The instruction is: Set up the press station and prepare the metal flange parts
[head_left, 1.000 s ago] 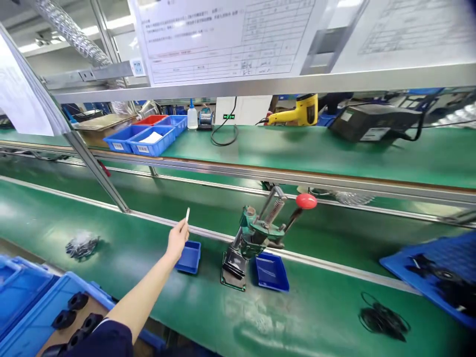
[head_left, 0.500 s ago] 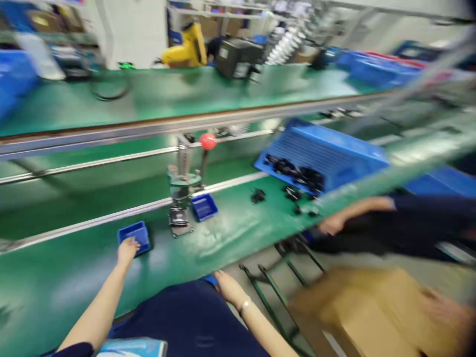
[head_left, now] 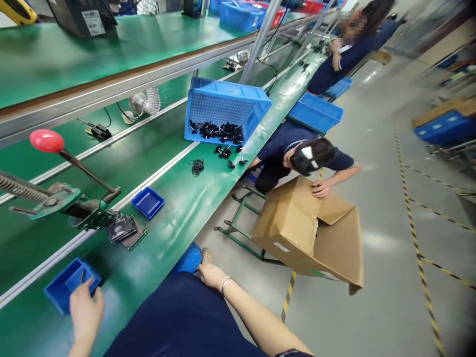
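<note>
My left hand [head_left: 86, 310] is over the near side of a small blue tray [head_left: 53, 292] on the green bench. Its fingers are pinched around a small thin piece [head_left: 82, 275], too small to name. Low beside my lap, my right hand [head_left: 211, 275] is against a blue plastic thing [head_left: 189, 258] under the bench edge; its fingertips are hidden. A hand press [head_left: 87, 210] with a red ball-ended lever [head_left: 47, 141] stands beyond the left hand. Flat dark plates [head_left: 122, 228] are stacked at its base. A second small blue tray [head_left: 148, 202] lies to its right.
A tilted blue crate [head_left: 228, 91] holds black parts, with more spilled in front. A coil of dark bands [head_left: 197, 167] lies nearer. On my right, a crouching co-worker [head_left: 316, 153] holds an open cardboard box [head_left: 286, 218] beside a green metal frame [head_left: 238, 223]. A shelf [head_left: 148, 64] runs above.
The view has swung right and closer to the press. My left hand remains at the small blue tray, and my right hand at the blue plastic thing. The co-worker and box show clearly now.
</note>
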Available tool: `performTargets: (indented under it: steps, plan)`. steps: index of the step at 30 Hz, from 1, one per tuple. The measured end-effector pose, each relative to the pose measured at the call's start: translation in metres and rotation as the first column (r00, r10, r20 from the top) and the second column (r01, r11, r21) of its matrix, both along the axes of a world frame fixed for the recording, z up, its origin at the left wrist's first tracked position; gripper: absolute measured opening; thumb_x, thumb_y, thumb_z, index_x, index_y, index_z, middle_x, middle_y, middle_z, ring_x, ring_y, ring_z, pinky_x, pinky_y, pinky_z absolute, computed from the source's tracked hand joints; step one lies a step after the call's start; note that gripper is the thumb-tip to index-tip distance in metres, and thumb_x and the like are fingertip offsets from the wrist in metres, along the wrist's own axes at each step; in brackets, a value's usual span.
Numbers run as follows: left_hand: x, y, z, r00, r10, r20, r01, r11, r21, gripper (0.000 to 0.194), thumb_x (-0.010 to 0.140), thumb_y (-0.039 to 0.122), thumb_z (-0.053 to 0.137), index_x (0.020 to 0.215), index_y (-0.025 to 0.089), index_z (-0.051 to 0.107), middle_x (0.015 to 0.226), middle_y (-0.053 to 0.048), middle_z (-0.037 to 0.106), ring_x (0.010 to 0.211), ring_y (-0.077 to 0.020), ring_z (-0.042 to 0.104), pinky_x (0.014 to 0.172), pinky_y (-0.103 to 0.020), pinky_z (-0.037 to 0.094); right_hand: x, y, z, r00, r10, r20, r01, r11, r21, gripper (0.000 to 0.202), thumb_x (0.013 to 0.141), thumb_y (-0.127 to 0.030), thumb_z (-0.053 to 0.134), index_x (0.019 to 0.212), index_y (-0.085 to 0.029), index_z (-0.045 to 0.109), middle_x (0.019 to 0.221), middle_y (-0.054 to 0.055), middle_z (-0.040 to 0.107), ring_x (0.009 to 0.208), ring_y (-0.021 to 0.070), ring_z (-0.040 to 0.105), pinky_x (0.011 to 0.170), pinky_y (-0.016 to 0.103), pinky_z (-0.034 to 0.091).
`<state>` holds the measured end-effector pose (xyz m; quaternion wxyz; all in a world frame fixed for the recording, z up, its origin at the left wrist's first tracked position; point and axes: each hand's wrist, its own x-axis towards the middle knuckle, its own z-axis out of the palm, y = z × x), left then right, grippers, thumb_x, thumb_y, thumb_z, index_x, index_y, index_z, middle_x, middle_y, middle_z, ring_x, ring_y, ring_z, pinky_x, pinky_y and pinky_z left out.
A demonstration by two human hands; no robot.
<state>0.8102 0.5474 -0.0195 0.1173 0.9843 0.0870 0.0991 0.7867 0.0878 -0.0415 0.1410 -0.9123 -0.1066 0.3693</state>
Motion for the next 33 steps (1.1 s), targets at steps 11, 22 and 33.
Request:
performTargets:
  steps: [11, 22, 33]
  plan:
    - [0.014, -0.169, -0.070, 0.814, -0.563, -0.144, 0.542, 0.825, -0.158, 0.059, 0.097, 0.030, 0.047, 0.153, 0.017, 0.033, 0.159, -0.019, 0.037, 0.144, -0.0327, 0.046, 0.113, -0.051, 0.048, 0.029, -0.063, -0.007, 0.960, -0.241, 0.142, 0.216, 0.961, 0.170, 0.017, 0.096, -0.018, 0.065, 0.112, -0.013, 0.066, 0.108, 0.008, 0.069, 0.100, 0.0228, 0.067, 0.092, 0.042, 0.056]
    - [0.082, -0.242, -0.088, 0.739, -0.665, -0.108, 0.673, 0.718, 0.181, 0.079, 0.097, 0.057, 0.050, 0.162, 0.018, 0.025, 0.165, -0.015, 0.032, 0.154, -0.0319, 0.028, 0.125, -0.058, 0.014, 0.305, -0.132, 0.010, 0.667, -0.411, 0.621, 0.284, 0.911, 0.298, 0.081, 0.088, -0.035, 0.071, 0.154, -0.010, 0.031, 0.158, 0.023, 0.030, 0.143, 0.0395, 0.032, 0.114, 0.057, 0.040]
    - [0.070, -0.253, -0.054, 0.739, -0.637, -0.220, 0.674, 0.702, 0.232, 0.067, 0.095, 0.038, 0.055, 0.158, 0.021, 0.038, 0.162, -0.008, 0.040, 0.153, -0.0269, 0.028, 0.129, -0.049, -0.001, 0.462, -0.173, -0.039, 0.708, -0.200, 0.677, 0.043, 0.970, 0.241, 0.098, 0.074, -0.058, 0.086, 0.155, -0.028, 0.040, 0.163, 0.018, 0.028, 0.146, 0.0524, 0.021, 0.110, 0.079, 0.026]
